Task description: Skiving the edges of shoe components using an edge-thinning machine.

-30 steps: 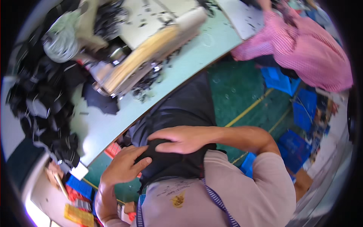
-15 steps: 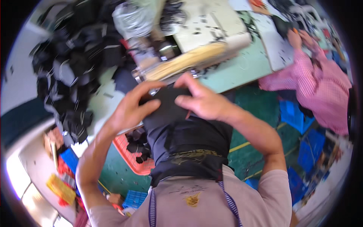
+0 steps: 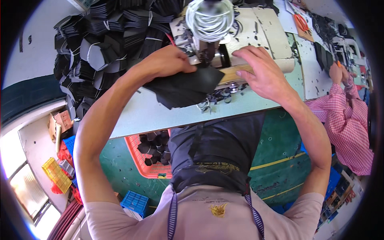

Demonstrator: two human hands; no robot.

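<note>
My left hand point(image 3: 170, 62) is closed on the upper edge of a black flat panel point(image 3: 186, 88), thumb pressed along it. The panel hangs slantwise in front of a cream bench machine point(image 3: 266, 32), its right tip near the machine's dark metal head point(image 3: 206, 54). My right hand point(image 3: 264, 74) reaches over the machine's pale yellow front bar point(image 3: 232, 74), thumb and fingers apart, nothing in them. A coil of white cord point(image 3: 210, 20) stands above the machine and hides part of it. Dark curled trimmings point(image 3: 220, 98) lie below the bar beside a small metal knob point(image 3: 233, 87).
Bundles of black cut panels point(image 3: 100, 54) crowd the table's left. A coral basket point(image 3: 132, 150) holding black pieces stands below the pale green table edge point(image 3: 168, 120). At right, a person in a pink checked shirt point(image 3: 344, 124) works near orange-handled scissors point(image 3: 302, 23).
Both hands have moved from the black work close to my lap up to the machine. My right hand has come off the black piece and spread to the right; my left keeps a black panel.
</note>
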